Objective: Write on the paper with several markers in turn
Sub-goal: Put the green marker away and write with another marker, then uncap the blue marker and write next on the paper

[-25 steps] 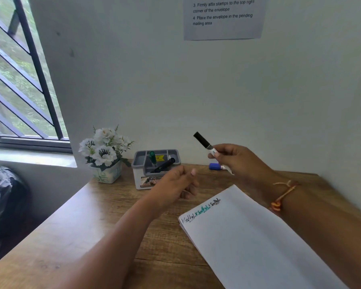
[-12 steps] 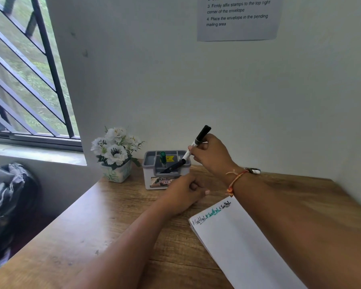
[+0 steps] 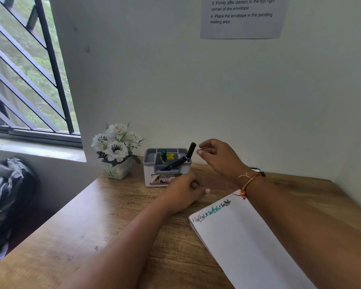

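The right hand (image 3: 216, 156) hovers just beside the grey organiser (image 3: 167, 166) at the back of the desk (image 3: 81, 226), fingers loosely spread and holding nothing. A black marker (image 3: 190, 152) stands tilted at the organiser's right edge, apart from the fingertips; a second black marker (image 3: 173, 164) lies slanted across the compartments and a green marker (image 3: 163, 155) stands upright behind it. The left hand (image 3: 186, 191) rests curled on the desk in front of the organiser (whether it grips anything cannot be told). The paper (image 3: 248, 243), lettered in black and teal along its top edge, lies near the right forearm.
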Action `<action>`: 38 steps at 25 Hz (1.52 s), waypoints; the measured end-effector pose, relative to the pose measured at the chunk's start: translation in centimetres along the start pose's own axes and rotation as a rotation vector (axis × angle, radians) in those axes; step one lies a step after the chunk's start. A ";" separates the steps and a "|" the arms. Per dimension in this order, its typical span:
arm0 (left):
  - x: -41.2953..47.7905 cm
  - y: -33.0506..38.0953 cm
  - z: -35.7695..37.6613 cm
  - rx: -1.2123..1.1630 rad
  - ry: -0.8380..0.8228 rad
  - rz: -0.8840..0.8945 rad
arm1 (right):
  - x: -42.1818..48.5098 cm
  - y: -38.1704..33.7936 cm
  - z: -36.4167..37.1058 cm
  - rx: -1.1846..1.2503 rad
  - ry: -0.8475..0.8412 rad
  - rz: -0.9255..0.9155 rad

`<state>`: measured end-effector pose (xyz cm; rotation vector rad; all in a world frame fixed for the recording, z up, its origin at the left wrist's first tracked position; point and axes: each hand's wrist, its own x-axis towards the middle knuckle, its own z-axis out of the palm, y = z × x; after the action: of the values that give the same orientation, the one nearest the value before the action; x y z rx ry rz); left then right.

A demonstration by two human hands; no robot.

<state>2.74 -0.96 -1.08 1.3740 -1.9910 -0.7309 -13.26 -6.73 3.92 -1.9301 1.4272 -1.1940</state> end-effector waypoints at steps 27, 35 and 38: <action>-0.5 1.7 0.0 -0.257 0.053 0.024 | -5.1 1.7 -5.5 -0.634 -0.034 -0.212; -1.1 3.5 0.3 -0.504 0.011 0.119 | -11.4 -0.1 -5.3 -0.497 -0.072 -0.258; -1.3 3.9 0.5 -0.527 -0.039 0.112 | -11.3 0.7 -4.9 -0.484 -0.075 -0.284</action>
<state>0.34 1.55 1.19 0.9347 -1.7153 -1.1353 -18.78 4.12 1.77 -2.5480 1.5430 -0.9317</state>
